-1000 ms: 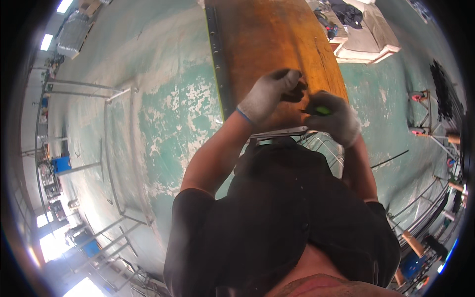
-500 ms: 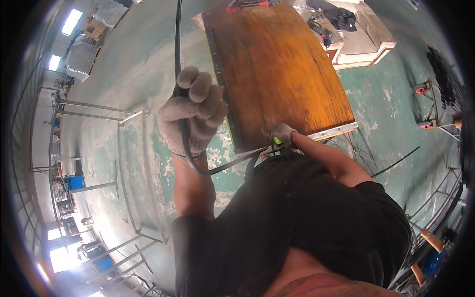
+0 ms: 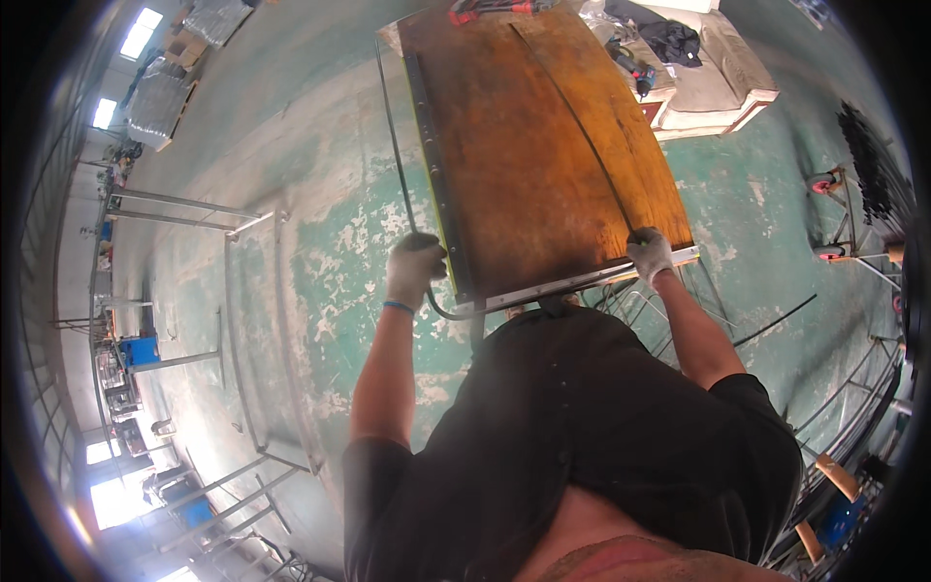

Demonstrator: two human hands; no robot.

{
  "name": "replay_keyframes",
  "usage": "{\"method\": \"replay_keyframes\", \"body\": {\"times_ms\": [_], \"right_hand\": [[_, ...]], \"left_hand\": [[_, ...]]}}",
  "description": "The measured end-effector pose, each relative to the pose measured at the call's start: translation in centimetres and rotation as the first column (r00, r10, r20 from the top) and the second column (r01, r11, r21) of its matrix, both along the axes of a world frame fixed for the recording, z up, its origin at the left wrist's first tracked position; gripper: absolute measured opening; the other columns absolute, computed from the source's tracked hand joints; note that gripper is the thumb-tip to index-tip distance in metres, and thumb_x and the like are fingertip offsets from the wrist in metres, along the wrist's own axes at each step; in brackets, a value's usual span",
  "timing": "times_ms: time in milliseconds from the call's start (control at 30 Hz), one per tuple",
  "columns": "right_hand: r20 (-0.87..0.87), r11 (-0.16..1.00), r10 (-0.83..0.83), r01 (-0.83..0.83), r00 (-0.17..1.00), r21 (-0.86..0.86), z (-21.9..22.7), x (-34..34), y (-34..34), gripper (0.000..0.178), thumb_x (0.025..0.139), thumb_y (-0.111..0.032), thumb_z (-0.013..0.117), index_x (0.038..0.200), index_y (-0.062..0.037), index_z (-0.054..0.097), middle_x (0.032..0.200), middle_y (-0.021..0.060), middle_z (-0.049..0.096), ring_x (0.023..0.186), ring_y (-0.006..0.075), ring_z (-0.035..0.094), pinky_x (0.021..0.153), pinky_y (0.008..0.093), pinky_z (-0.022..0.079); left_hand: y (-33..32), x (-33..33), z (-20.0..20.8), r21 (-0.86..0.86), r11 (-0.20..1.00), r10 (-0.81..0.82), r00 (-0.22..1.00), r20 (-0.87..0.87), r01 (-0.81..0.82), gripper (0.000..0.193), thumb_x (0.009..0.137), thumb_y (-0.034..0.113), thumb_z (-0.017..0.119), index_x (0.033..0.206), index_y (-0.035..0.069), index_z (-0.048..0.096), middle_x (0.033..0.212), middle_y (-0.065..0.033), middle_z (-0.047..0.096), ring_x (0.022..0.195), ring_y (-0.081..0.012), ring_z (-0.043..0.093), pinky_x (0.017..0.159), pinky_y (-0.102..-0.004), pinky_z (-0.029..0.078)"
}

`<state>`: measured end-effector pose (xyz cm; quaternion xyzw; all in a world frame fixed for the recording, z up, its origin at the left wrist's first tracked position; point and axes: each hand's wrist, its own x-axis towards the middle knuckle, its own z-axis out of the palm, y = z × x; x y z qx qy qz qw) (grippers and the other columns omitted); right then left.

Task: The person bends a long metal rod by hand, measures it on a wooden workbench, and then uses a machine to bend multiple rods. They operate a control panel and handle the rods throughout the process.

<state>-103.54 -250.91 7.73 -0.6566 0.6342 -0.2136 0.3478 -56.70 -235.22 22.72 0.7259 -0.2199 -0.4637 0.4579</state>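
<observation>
A long dark bent tube (image 3: 392, 126) rises on the left, curves close to my waist, and a second dark length (image 3: 584, 126) runs over the wooden board; whether both are one piece is hidden near my body. My gloved left hand (image 3: 415, 267) is closed around the left length, just beside the board's left edge. The gloved right hand (image 3: 651, 252) is closed on the near end of the right length, above the board's near right corner. The brown board (image 3: 514, 165) has a dark strip (image 3: 441, 194) on its left edge and a pale metal strip (image 3: 572, 283) along its near edge.
A red tool (image 3: 495, 10) lies at the board's far edge. Beyond the board to the right are a beige sofa (image 3: 722, 92) and a cordless drill (image 3: 642, 76). Metal frames (image 3: 233, 330) stand on the worn green floor at left; a wheeled cart (image 3: 839, 209) is at right.
My left hand has come down from near the camera, tightening around the tube. The right hand has moved right from the waist to the dark length, which now lies across the board.
</observation>
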Motion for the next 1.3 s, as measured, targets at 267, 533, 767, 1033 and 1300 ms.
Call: {"method": "replay_keyframes", "body": {"times_ms": [267,533,767,1033,1300], "right_hand": [[-0.284,0.999,-0.05,0.049,0.958,-0.012,0.1,-3.1,-2.3,0.027,0.089,-0.031,0.076,0.104,-0.0109,0.083,0.123,0.0187,0.073,0.114,0.0408,0.072,0.102,0.0493,0.057],[-0.565,0.99,0.085,-0.004,0.821,0.143,2.7,-2.6,-3.3,0.038,0.096,-0.045,0.08,0.116,-0.0122,0.084,0.132,0.0234,0.074,0.122,0.042,0.072,0.105,0.0525,0.058],[-0.594,0.978,0.13,-0.005,0.794,0.207,3.2,-2.4,-3.3,0.039,0.099,-0.046,0.077,0.116,-0.0112,0.083,0.134,0.023,0.073,0.126,0.0411,0.071,0.105,0.0536,0.058],[-0.638,0.993,0.091,-0.023,0.765,0.114,2.6,-2.0,-3.2,0.039,0.1,-0.045,0.076,0.121,-0.0131,0.082,0.136,0.0223,0.07,0.128,0.0415,0.069,0.107,0.0536,0.057],[-0.675,0.984,0.126,-0.006,0.727,0.177,2.2,-1.4,-5.0,0.044,0.099,-0.043,0.071,0.127,-0.0099,0.079,0.137,0.0225,0.073,0.129,0.0419,0.071,0.107,0.0542,0.059]], "left_hand": [[-2.8,-1.6,-13.0,0.186,0.971,-0.216,0.87,0.443,0.147,0.044,0.094,0.027,0.079,0.126,-0.003,0.071,0.108,-0.0198,0.08,0.09,-0.0321,0.078,0.081,-0.0431,0.064],[-5.1,-4.7,-13.2,0.144,0.988,-0.142,0.75,0.646,0.063,0.052,0.093,0.03,0.077,0.138,0.003,0.07,0.134,-0.0267,0.074,0.128,-0.0439,0.069,0.111,-0.0502,0.054],[-0.6,-10.4,-12.1,0.424,0.764,-0.628,0.412,0.66,0.486,0.041,0.09,0.018,0.078,0.13,0.01,0.076,0.136,-0.0168,0.071,0.133,-0.0388,0.063,0.116,-0.048,0.052],[1.7,-10.9,-12.4,0.536,0.614,-0.731,0.161,0.663,0.579,0.034,0.083,0.026,0.084,0.115,0.015,0.078,0.12,-0.0094,0.072,0.123,-0.0323,0.066,0.106,-0.0462,0.055],[2.6,-11.5,-14.4,0.528,0.622,-0.702,0.115,0.702,0.578,0.055,0.082,0.053,0.09,0.115,0.011,0.078,0.115,-0.0126,0.071,0.119,-0.0341,0.066,0.102,-0.0483,0.055]]}}
